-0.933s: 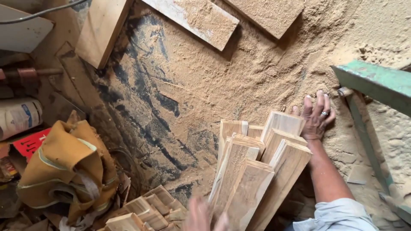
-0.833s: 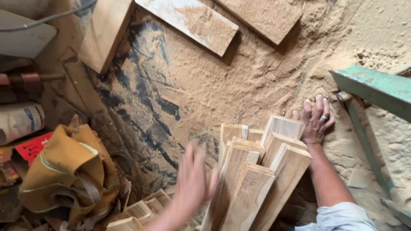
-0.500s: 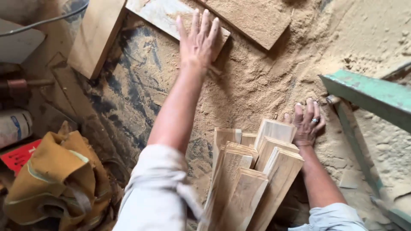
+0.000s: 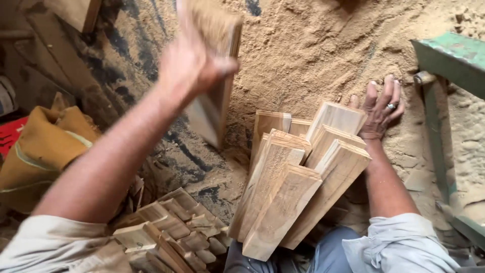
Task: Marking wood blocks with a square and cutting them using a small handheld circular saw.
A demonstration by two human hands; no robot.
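Observation:
My left hand grips a flat wooden board dusted with sawdust and holds it raised above the floor, blurred by motion. A stack of several pale wooden boards leans across my lap, fanned out towards the upper right. My right hand, with a ring on one finger, lies flat with fingers spread against the far end of that stack, resting on the sawdust.
Sawdust covers the floor ahead. A green metal frame stands at the right. A pile of small wood offcuts lies at the lower left, beside a tan leather bag. Another plank lies at the top left.
My left hand reached out to the boards lying on the sawdust, took hold of one and has lifted it back towards me. My right hand has stayed on the stack.

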